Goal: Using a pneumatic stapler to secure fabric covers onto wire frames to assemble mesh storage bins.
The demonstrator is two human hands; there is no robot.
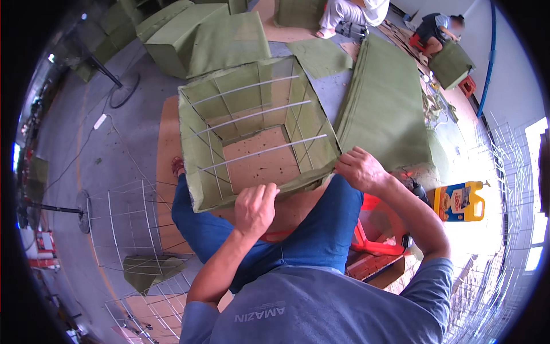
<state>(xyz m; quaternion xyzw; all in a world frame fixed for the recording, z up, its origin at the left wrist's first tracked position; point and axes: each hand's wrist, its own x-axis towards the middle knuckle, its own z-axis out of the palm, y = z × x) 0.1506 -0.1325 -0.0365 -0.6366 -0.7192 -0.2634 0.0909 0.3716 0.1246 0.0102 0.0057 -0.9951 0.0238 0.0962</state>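
In front of my knees stands an open box-shaped frame of metal wire lined with green fabric (197,166). Three bare wire rods (266,152) cross its open side, and a brown board (258,160) shows through the bottom. My left hand (256,209) is closed over the fabric edge on the near side, thumb and fingers gripping the rim. At the near right corner, my right hand (361,169) pinches the same folded fabric edge. Between the two hands the edge is rolled and runs taut. The undersides of both hands' fingers are hidden.
Stacked green fabric sheets (381,103) lie to the right, near a yellow jug (472,202) and a red plastic stool (372,243). Wire frames (129,218) stand at left. Finished-looking green boxes (186,40) and a fan base (123,92) are behind. Two people (438,34) sit farther off.
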